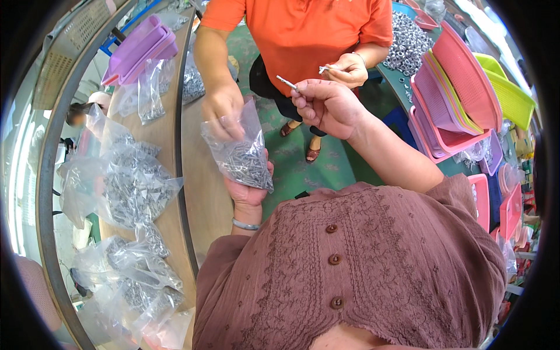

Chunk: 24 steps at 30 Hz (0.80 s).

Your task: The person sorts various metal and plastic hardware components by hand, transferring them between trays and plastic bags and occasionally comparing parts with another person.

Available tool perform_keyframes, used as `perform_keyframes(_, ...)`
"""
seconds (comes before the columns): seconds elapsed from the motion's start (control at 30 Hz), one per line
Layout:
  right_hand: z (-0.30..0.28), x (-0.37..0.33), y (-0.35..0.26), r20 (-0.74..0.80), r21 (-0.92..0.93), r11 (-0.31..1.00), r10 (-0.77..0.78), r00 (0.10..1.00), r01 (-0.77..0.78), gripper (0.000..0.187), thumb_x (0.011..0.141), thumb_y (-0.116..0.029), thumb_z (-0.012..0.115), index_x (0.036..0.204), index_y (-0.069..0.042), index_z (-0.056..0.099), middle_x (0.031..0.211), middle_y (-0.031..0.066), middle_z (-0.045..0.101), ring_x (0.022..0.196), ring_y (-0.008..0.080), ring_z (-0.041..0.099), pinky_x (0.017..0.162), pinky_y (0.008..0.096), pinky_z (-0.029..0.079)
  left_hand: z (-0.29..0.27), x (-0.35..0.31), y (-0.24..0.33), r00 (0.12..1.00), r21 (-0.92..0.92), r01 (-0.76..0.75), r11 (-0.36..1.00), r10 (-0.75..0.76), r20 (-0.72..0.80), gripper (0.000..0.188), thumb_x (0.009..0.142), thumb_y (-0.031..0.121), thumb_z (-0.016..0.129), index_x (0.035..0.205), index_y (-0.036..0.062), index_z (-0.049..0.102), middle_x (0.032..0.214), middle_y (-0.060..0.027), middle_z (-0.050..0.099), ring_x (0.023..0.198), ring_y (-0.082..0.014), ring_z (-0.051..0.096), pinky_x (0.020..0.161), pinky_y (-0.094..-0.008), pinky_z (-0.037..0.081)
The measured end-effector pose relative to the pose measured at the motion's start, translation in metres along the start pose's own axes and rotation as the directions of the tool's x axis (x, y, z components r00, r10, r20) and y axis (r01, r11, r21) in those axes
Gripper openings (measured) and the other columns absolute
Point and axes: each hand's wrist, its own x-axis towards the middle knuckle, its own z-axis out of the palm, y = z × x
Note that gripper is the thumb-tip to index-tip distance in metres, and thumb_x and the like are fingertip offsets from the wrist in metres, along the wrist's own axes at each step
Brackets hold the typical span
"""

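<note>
Clear plastic bag (238,153), partly filled with small grey elongated metal pieces (246,164), is leaning upright in the person's left hand (248,193), in front of the purplish-brown blouse (350,262) and beside the pale wooden worktop (166,140). The left hand is grasping the bag's lower end from below and behind, its fingers mostly hiding behind the plastic, and a smooth silver bangle (246,225) is circling that wrist. The right hand (331,106) is pinching a slim grey metal pin (287,83) between thumb and fingers, raising it above and to the right of the bag, its tip pointing up and left. Opposite, a co-worker in a bright orange shirt (309,38) is holding one hand (224,114) at the bag's upper opening, fingers pointing down; I cannot tell whether they are reaching inside. The co-worker's other hand (348,71) is pinching a small shiny metal piece (324,69), near the pin but apart from it. More clear bags of grey metal parts (137,181) are lying on the wooden worktop, below stacked purple plastic baskets (143,49). On the right, pink perforated plastic baskets (466,70) are standing near a heap of grey metal rings (405,44).
</note>
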Motion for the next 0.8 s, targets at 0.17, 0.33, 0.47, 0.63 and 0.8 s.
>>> perform_keyframes(0.17,0.0008,-0.0011,0.0001,-0.043,-0.042,0.998,-0.041,0.998,0.039,0.009,0.08,-0.011,0.055,0.079,-0.002,0.056,0.063,0.001,0.053,0.052,0.0095,0.047,0.049,0.0212,0.037,-0.0001,-0.0002,-0.0026,1.0,0.008,-0.004,1.0,0.004,-0.017,0.048,0.081,0.046,0.04,0.112,0.0111,0.05,0.108,-0.0112,0.054,0.097,-0.033,0.053,0.07,-0.0458,0.046)
perform_keyframes(0.33,0.0019,-0.0019,-0.0019,-0.065,-0.072,0.995,-0.071,0.995,0.066,0.009,0.081,-0.012,0.056,0.077,-0.004,0.056,0.064,0.0004,0.053,0.051,0.0084,0.048,0.047,0.0204,0.037,0.0042,-0.0012,-0.0046,0.999,0.042,-0.014,0.999,0.015,-0.033,0.048,0.081,0.047,0.04,0.111,0.0108,0.05,0.108,-0.0115,0.054,0.095,-0.0325,0.053,0.07,-0.0459,0.045)
perform_keyframes(0.47,0.002,-0.0013,-0.0001,-0.078,-0.076,0.995,-0.076,0.994,0.07,0.009,0.081,-0.013,0.056,0.075,-0.005,0.055,0.063,0.0005,0.053,0.048,0.0078,0.047,0.045,0.0201,0.036,0.0056,0.0008,-0.0051,0.999,0.058,-0.012,0.998,0.015,-0.045,0.047,0.082,0.046,0.04,0.11,0.0104,0.051,0.107,-0.0115,0.054,0.093,-0.0317,0.052,0.069,-0.0449,0.045)
perform_keyframes(0.63,0.0015,-0.0018,0.0,-0.058,-0.216,0.967,-0.151,0.987,0.135,0.011,0.083,-0.016,0.055,0.078,-0.006,0.055,0.066,-0.0005,0.053,0.05,0.0058,0.047,0.045,0.0183,0.035,0.0077,-0.0004,-0.008,0.998,0.051,-0.017,0.999,0.02,-0.058,0.045,0.082,0.045,0.04,0.109,0.0098,0.051,0.106,-0.0115,0.055,0.09,-0.0306,0.053,0.066,-0.0439,0.044)
perform_keyframes(0.8,0.0057,-0.0046,-0.0029,-0.033,-0.397,0.895,-0.233,0.972,0.201,0.013,0.084,-0.018,0.055,0.08,-0.005,0.055,0.067,-0.0015,0.053,0.052,0.0041,0.047,0.045,0.0172,0.035,0.0082,-0.0003,-0.0103,0.997,0.055,-0.025,0.998,0.029,-0.076,0.045,0.082,0.045,0.039,0.108,0.0101,0.052,0.105,-0.0117,0.055,0.088,-0.0298,0.053,0.065,-0.0437,0.044)
